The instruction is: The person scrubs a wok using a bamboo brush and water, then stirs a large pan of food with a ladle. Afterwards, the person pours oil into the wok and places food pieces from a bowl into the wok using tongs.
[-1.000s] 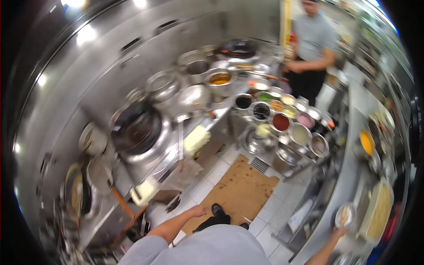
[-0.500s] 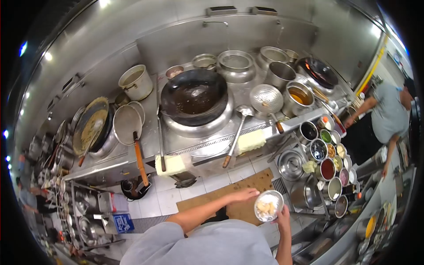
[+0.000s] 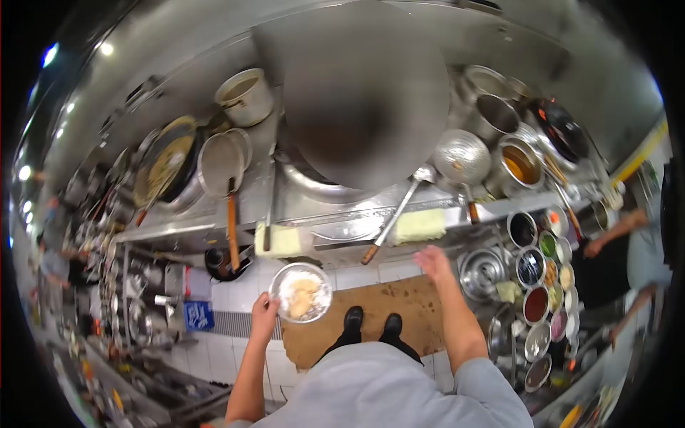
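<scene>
My left hand point(image 3: 266, 308) grips the rim of a metal bowl point(image 3: 319, 273) that holds pale, floury-looking food pieces point(image 3: 304, 294). Stretched forward on the other side, my right hand point(image 3: 434, 264) has its fingers apart and nothing in it. Just beyond it lies a folded pale-yellow cloth point(image 3: 419, 226) on the stove's front edge. A ladle point(image 3: 392, 228) with a wooden handle end rests left of that cloth. A large blurred grey round patch covers the middle of the stove, so the wok there is hidden; only part of its metal ring point(image 3: 314, 187) shows.
A perforated strainer point(image 3: 462, 158) and a pot of amber liquid point(image 3: 521, 165) stand on the right of the stove. Several seasoning containers point(image 3: 536, 304) fill a rack at right. Another person's arm point(image 3: 617, 232) is beyond them. A long-handled strainer point(image 3: 232, 207) overhangs the stove's left edge.
The bowl has passed from my right hand to my left and moved left. My right hand has let go and reached forward. A grey blurred patch now covers the wok.
</scene>
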Tool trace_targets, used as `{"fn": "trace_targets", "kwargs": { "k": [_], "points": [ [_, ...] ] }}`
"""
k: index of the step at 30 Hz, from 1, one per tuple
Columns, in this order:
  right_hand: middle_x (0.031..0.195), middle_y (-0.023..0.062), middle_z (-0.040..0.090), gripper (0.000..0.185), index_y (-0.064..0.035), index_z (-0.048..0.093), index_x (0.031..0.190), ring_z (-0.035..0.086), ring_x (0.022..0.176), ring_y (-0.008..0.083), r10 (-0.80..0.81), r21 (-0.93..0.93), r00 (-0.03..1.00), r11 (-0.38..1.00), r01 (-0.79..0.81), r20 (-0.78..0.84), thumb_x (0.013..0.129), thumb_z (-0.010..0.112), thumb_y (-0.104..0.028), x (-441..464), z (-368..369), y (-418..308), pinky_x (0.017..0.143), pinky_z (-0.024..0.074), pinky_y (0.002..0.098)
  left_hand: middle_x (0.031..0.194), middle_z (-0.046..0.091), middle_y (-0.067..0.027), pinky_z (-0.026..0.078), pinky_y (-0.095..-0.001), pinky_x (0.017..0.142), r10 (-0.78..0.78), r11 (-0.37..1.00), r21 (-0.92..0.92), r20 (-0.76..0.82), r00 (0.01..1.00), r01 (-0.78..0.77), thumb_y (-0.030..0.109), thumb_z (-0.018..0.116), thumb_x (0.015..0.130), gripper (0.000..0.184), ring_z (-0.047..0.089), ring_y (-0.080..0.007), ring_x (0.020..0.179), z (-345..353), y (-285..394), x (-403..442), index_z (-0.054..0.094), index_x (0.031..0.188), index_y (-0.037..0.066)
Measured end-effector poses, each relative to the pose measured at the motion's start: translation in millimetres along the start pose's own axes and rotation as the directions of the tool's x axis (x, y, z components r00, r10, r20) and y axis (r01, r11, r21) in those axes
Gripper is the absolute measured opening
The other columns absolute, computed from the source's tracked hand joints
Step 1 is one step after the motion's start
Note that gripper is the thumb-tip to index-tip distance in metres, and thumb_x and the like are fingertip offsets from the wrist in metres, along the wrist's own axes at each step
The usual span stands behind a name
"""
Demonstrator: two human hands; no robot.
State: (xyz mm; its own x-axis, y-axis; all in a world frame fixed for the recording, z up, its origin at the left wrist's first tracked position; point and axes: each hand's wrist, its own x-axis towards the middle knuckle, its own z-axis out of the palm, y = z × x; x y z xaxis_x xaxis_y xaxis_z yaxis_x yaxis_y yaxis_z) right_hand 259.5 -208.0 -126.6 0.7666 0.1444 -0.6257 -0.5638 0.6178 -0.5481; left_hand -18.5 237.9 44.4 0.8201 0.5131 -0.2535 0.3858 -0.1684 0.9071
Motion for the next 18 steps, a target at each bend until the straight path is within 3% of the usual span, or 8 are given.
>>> {"fn": "trace_targets", "kwargs": {
  "k": [2, 5, 8, 10, 12, 14, 16, 18],
  "points": [
    [0.094, 0.0164, 0.058, 0.010, -0.0003, 0.051, 0.089, 0.063, 0.092, 0.0350, -0.053, 0.142, 0.987, 0.987, 0.075, -0.154, 0.087, 0.053, -0.010, 48, -9, -19, 0.079, 0.0577, 0.0492, 0.082, 0.056, -0.0011, 0.049, -0.0269, 0.062, -0.164, 0.975, -0.183, -0.206, 0.965, 0.126, 0.015, 0.060, 0.090, 0.011, 0.053, -0.0087, 0.074, -21, -9, -55, 0.059, 0.093, 0.004],
    [0.087, 0.0162, 0.058, 0.006, -0.0024, 0.047, 0.077, 0.062, 0.088, 0.0345, -0.025, 0.239, 0.982, 0.969, 0.070, -0.187, 0.082, 0.049, -0.004, 103, -8, -8, 0.077, 0.0582, 0.0461, 0.091, 0.058, -0.0047, 0.054, -0.0312, 0.069, -0.304, 0.903, -0.413, -0.428, 0.851, 0.114, 0.015, 0.058, 0.090, 0.015, 0.059, -0.0137, 0.083, -29, -37, -125, 0.056, 0.101, 0.004],
    [0.083, 0.0145, 0.057, 0.004, -0.0021, 0.047, 0.076, 0.062, 0.082, 0.0321, 0.153, 0.245, 0.978, 0.963, -0.115, -0.141, 0.079, 0.048, -0.001, 112, 23, 54, 0.074, 0.0575, 0.0439, 0.100, 0.059, -0.0073, 0.056, -0.0357, 0.074, -0.433, 0.842, -0.530, -0.556, 0.709, 0.099, 0.015, 0.055, 0.090, 0.019, 0.062, -0.0179, 0.088, -35, -88, -190, 0.052, 0.108, 0.007],
    [0.085, 0.0124, 0.058, 0.002, -0.0020, 0.049, 0.078, 0.061, 0.079, 0.0305, 0.293, 0.349, 0.952, 0.886, -0.306, 0.091, 0.079, 0.047, -0.002, 87, 55, 98, 0.071, 0.0561, 0.0441, 0.111, 0.058, -0.0104, 0.056, -0.0429, 0.077, -0.535, 0.759, -0.648, -0.566, 0.627, 0.063, 0.014, 0.053, 0.091, 0.026, 0.062, -0.0248, 0.097, -33, -119, -221, 0.048, 0.115, 0.006],
    [0.088, 0.0115, 0.059, 0.003, -0.0042, 0.051, 0.086, 0.061, 0.079, 0.0297, 0.323, 0.157, 0.906, 0.914, -0.374, 0.273, 0.085, 0.050, -0.007, 92, 62, 150, 0.071, 0.0551, 0.0465, 0.113, 0.058, -0.0110, 0.056, -0.0439, 0.077, -0.578, 0.731, -0.679, -0.561, 0.592, 0.070, 0.014, 0.053, 0.091, 0.027, 0.062, -0.0268, 0.099, -27, -137, -240, 0.048, 0.116, 0.006],
    [0.091, 0.0115, 0.059, 0.015, -0.0070, 0.052, 0.102, 0.060, 0.080, 0.0283, 0.410, -0.148, 0.864, 0.912, -0.383, 0.293, 0.090, 0.053, -0.015, 57, 81, 162, 0.067, 0.0561, 0.0465, 0.118, 0.056, -0.0129, 0.056, -0.0449, 0.079, -0.633, 0.680, -0.728, -0.523, 0.570, 0.087, 0.014, 0.051, 0.091, 0.028, 0.062, -0.0313, 0.103, -22, -139, -247, 0.047, 0.118, 0.007],
    [0.098, 0.0138, 0.060, 0.029, -0.0100, 0.049, 0.119, 0.062, 0.082, 0.0271, 0.368, -0.732, 0.929, 0.640, -0.233, 0.027, 0.092, 0.055, -0.021, 42, 80, 170, 0.063, 0.0572, 0.0471, 0.119, 0.056, -0.0132, 0.056, -0.0447, 0.080, -0.619, 0.648, -0.759, -0.473, 0.626, 0.067, 0.014, 0.051, 0.091, 0.029, 0.062, -0.0312, 0.103, -16, -128, -244, 0.047, 0.119, 0.007],
    [0.103, 0.0151, 0.060, 0.038, -0.0100, 0.046, 0.126, 0.063, 0.085, 0.0279, 0.355, -0.800, 0.935, 0.555, -0.227, -0.018, 0.091, 0.057, -0.021, 42, 69, 156, 0.061, 0.0577, 0.0474, 0.120, 0.056, -0.0135, 0.056, -0.0445, 0.081, -0.596, 0.612, -0.787, -0.397, 0.698, 0.075, 0.014, 0.050, 0.091, 0.029, 0.062, -0.0311, 0.103, -10, -118, -231, 0.047, 0.120, 0.007]
  ]
}}
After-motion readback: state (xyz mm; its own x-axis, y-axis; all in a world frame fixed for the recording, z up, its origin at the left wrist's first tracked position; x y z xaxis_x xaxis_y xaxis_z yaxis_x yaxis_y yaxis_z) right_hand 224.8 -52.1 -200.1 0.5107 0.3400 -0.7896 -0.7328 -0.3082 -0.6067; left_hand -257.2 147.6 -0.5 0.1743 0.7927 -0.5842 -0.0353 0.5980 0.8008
